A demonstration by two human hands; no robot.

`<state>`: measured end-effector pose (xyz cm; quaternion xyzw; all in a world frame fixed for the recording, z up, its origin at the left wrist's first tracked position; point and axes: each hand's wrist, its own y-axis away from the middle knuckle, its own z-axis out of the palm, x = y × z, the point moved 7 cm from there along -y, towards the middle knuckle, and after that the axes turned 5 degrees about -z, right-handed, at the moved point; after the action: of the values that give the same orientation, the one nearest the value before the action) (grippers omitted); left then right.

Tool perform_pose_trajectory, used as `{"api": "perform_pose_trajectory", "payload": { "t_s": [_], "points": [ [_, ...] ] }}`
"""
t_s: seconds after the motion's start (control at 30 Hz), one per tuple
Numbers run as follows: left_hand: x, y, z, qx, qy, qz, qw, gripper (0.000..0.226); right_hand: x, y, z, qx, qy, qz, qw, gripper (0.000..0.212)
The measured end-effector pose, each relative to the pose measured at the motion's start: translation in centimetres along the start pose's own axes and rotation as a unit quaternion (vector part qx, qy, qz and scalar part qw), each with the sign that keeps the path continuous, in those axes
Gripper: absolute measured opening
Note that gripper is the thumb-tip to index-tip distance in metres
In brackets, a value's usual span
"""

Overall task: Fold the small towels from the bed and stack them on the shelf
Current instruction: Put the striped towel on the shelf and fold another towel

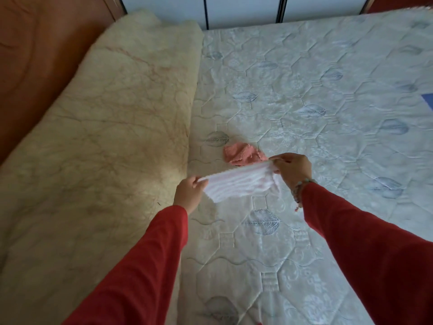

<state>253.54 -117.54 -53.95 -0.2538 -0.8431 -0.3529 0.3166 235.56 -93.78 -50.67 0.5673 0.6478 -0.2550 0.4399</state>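
A small white towel (241,184) hangs stretched between my two hands above the quilted mattress (316,102). My left hand (188,192) pinches its left corner. My right hand (293,168), with a bead bracelet at the wrist, pinches the right corner, slightly higher. Just beyond the white towel, a crumpled pink towel (242,154) lies on the mattress. No shelf is in view.
A thick cream fleece blanket (105,125) covers the left side of the bed. An orange-brown wooden panel (35,55) runs along the left. White cabinet doors (243,8) stand behind the bed. A small blue thing (427,100) shows at the right edge.
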Motion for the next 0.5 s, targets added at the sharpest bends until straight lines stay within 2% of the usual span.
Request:
{"api": "perform_pose_trajectory", "payload": {
  "t_s": [0.1,0.23,0.3,0.4,0.5],
  "points": [
    [2.8,-0.3,-2.1,-0.019,0.155,-0.045,0.987,0.025,-0.7,-0.9,-0.6,0.006,-0.073,0.008,0.997,0.019],
    [6.2,0.1,-4.8,0.008,0.262,-0.026,0.965,0.026,-2.8,-1.0,-1.5,0.036,-0.155,0.021,0.987,0.022],
    [6.3,0.6,-5.3,0.008,0.267,-0.009,0.964,0.019,-3.0,-0.9,-1.8,0.040,-0.133,0.006,0.990,0.018],
    [4.0,1.4,-4.2,-0.038,0.230,0.002,0.973,0.009,-1.8,0.3,-1.5,0.016,-0.098,0.007,0.995,0.021],
    [-1.5,2.4,-1.3,-0.087,0.188,-0.038,0.978,0.012,2.8,2.3,-0.5,-0.008,-0.065,0.035,0.997,0.018]
  ]
}}
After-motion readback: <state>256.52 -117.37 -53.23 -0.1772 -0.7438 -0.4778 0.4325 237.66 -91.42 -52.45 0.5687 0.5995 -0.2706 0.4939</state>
